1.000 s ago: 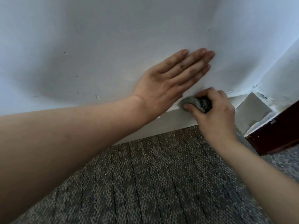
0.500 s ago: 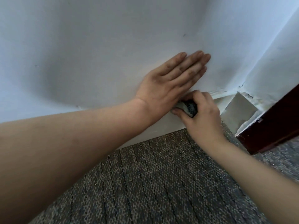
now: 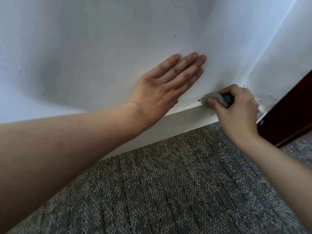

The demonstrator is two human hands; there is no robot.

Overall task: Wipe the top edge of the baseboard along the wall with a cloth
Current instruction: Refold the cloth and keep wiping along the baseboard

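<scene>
Right now: right hand [image 3: 236, 108] grips the cloth [image 3: 217, 98], fingers and thumb curled round a bunched grey wad, thumb tip on its near face. Cloth is pressed onto the top edge of the baseboard [image 3: 179, 122], where that edge meets the wall [image 3: 101, 48], roughly 2 o'clock from frame centre and 3 o'clock from the left hand [image 3: 165, 92]. Part of the cloth is hidden in the fist, so can't tell its full shape.

Left hand is flat on the wall, fingers straight and together pointing to 2 o'clock, palm against the paint, holding nothing. Its heel overlaps the baseboard's top edge; the forearm [image 3: 67, 141] crosses in front of the baseboard and runs out toward 8 o'clock. Hands are near but apart, with a short bare stretch of baseboard edge between them carrying a few dark specks.

Baseboard is white, runs from 8 o'clock up to 3 o'clock, and meets the carpet [image 3: 168, 183] along its bottom. Carpet is grey, mottled, dark-striped, and fills the 6 o'clock half. Dark red-brown door [image 3: 290, 112] at 3 o'clock, just beyond the right hand, past the wall corner. Wall is pale, small scuffs at 12 o'clock, chipped paint low in the corner beside the door
</scene>
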